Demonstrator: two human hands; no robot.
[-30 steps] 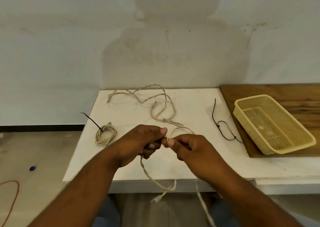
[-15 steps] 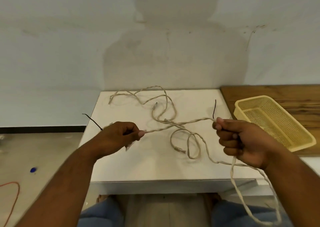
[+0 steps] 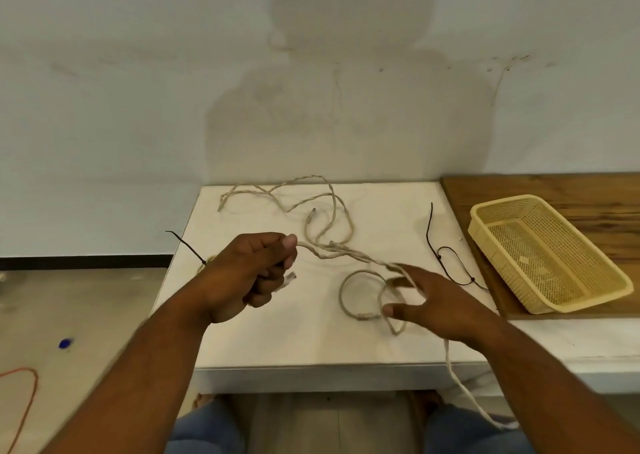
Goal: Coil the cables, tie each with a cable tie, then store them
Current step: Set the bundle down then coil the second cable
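Note:
My left hand [image 3: 251,275] pinches a beige cable [image 3: 332,251] near its plug, above the white table [image 3: 294,343]. The cable runs right over the spread fingers of my right hand [image 3: 436,306], then drops off the table's front edge. A loop of the same or another beige cable [image 3: 360,294] lies on the table by my right thumb. More loose beige cable [image 3: 277,194] sprawls at the back of the table. A black cable tie [image 3: 446,259] lies right of centre. Another black tie [image 3: 187,246] sticks out behind my left wrist, on a coil that is mostly hidden.
A yellow mesh basket [image 3: 543,256] sits on a wooden board [image 3: 554,194] at the right. A wall stands behind the table. An orange cable [image 3: 20,401] and a blue object [image 3: 65,343] lie on the floor at the left. My knees are under the front edge.
My right hand moved left and down from its stretched-out position and its fingers uncurled, so the cable now lies over them. My left hand keeps its pinch and moved slightly right.

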